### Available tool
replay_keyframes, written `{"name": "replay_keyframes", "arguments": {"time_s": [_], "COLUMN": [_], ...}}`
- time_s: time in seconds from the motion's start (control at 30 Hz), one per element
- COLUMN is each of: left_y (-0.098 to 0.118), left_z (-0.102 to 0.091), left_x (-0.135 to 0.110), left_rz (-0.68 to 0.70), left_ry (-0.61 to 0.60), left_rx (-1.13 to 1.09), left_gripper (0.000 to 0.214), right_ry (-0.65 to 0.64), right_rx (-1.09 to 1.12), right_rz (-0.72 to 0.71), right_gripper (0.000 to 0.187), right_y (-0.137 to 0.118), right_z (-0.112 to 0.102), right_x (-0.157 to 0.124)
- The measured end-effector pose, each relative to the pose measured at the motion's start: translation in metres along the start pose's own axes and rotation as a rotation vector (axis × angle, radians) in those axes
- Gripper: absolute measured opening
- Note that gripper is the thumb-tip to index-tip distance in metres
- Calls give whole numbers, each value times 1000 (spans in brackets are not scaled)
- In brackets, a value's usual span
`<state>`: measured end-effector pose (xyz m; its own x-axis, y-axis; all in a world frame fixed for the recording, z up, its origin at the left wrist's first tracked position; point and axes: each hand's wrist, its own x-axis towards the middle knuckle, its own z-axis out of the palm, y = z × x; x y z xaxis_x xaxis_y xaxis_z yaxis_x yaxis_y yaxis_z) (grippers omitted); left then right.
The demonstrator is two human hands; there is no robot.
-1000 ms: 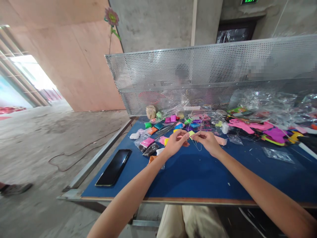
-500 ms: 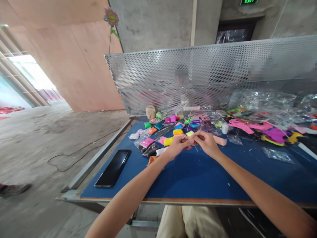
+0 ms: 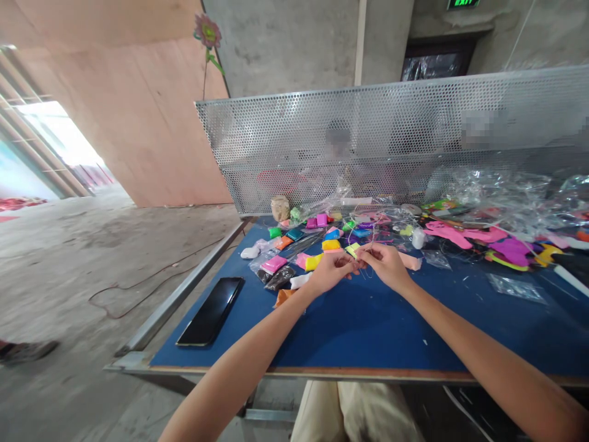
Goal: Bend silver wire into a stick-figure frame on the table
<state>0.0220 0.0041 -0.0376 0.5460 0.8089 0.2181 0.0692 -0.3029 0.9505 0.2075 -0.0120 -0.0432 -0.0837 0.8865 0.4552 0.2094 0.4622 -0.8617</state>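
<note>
My left hand (image 3: 332,270) and my right hand (image 3: 381,263) meet above the blue table (image 3: 363,331), fingertips nearly touching. Both are closed in a pinch on thin wire (image 3: 348,232), whose strands loop up above the fingers and poke out below them. Just behind the fingertips shows a pale yellow piece (image 3: 353,249); whether I touch it is unclear. Beyond my left hand lie a golden-yellow clay packet (image 3: 331,245) and a brighter yellow one (image 3: 313,263). A peach-coloured packet (image 3: 410,262) rests beside my right hand, partly hidden by it.
A black phone (image 3: 210,312) lies at the table's left. Several coloured clay packets, including a pink one (image 3: 273,264), spread across the middle. Pink shapes (image 3: 448,233) and clear plastic wrap (image 3: 506,184) are heaped at the right. A perforated metal screen (image 3: 299,135) borders the back.
My fingers have shifted slightly on the wire, and its ends below them have changed position. More of the pale yellow piece shows. Everything else stays put.
</note>
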Motion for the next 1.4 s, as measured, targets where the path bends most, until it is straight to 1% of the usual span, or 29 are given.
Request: {"name": "replay_keyframes", "arguments": {"time_s": [0.2,0.4,0.53,0.67,1.0,1.1,1.27,1.4], "left_y": [7,15,16,14,-4,-2,1,-1], "left_z": [-2,-6,-7,-6,-2,-2,-2,-3], "left_x": [-4,-6,-6,-5,-2,-2,-2,-2], "left_rz": [110,152,172,123,39,58,139,121], "left_ry": [3,19,56,74,26,11,28,-14], "left_rx": [161,360,430,403,261,273,302,274], "left_gripper": [40,35,37,41,43,38,21,13], "right_ry": [-1,-11,-13,4,29,28,31,16], "right_rx": [-10,-18,-13,-45,-96,-124,-173,-165], "right_rz": [-39,-21,-10,-27,-42,-63,-73,-50], "right_gripper": [32,34,35,31,29,28,29,29], "right_y": [1,2,2,3,-1,-3,-2,1], "right_z": [0,-1,-1,1,8,8,8,7], "right_x": [-1,0,0,-2,-7,-6,-6,-5]}}
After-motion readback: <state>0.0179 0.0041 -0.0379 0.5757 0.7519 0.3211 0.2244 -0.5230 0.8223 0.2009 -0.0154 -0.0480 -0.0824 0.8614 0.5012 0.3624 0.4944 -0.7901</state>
